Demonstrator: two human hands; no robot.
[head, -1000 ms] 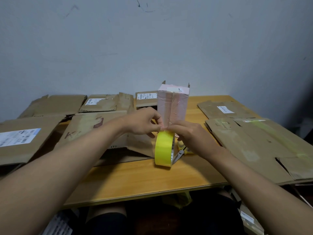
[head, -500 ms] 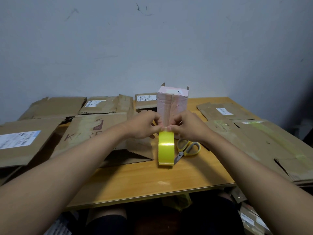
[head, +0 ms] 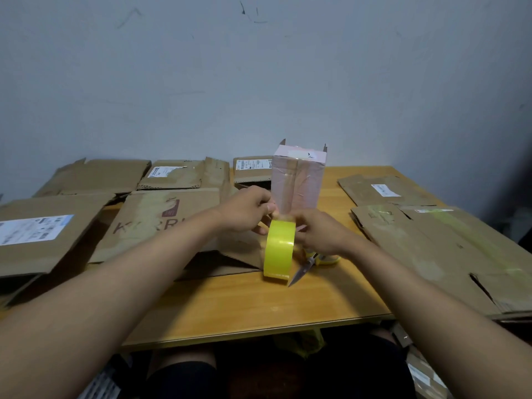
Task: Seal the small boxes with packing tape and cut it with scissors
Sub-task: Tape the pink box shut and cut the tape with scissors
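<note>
Tape roll (head: 278, 249) pinched by left hand (head: 247, 210) and right hand (head: 319, 233); tape end is judged sought, box (head: 298, 180) sealing next.

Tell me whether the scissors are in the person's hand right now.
No: the scissors lie on the table beside the yellow tape roll, while both the left hand and right hand hold the tape.

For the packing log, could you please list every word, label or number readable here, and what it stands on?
"K RR", partly hidden by the left hand's arm: brown print on the flattened cardboard.
White shipping labels on the left cardboard sheet, rear cartons, right sheet: too small to read.
Pink box label: blurred.
</note>
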